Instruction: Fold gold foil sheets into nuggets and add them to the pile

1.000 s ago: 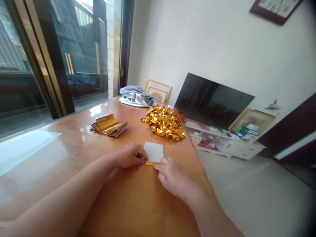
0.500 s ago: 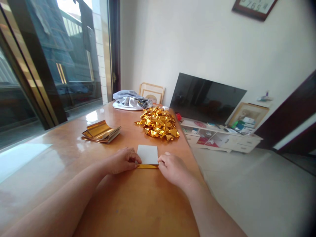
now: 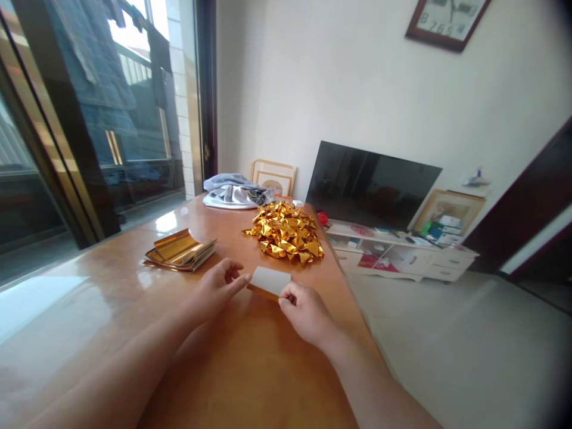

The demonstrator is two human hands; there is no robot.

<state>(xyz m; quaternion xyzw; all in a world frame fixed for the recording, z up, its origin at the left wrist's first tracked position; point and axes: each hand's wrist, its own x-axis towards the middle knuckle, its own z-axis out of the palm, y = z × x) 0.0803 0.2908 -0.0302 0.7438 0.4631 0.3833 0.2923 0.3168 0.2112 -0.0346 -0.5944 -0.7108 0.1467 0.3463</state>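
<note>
A small white rectangular card (image 3: 270, 280) sits tilted and askew just in front of the heap of crumpled gold foil (image 3: 283, 241). A strip of gold foil (image 3: 258, 289) shows along its lower edge, though whether it wraps the card is hard to tell.

wall: white (image 3: 335, 89) | floor: pale (image 3: 447, 351) | cabinet: white, low (image 3: 442, 273) | window: glass, daylit (image 3: 134, 107)

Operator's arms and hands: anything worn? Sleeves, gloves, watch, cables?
Nothing worn shows. The left hand and right hand are bare, with no gloves, rings, or markings visible. The left forearm and right forearm are sleeveless as far as the view reaches, with no watch or cables.
</note>
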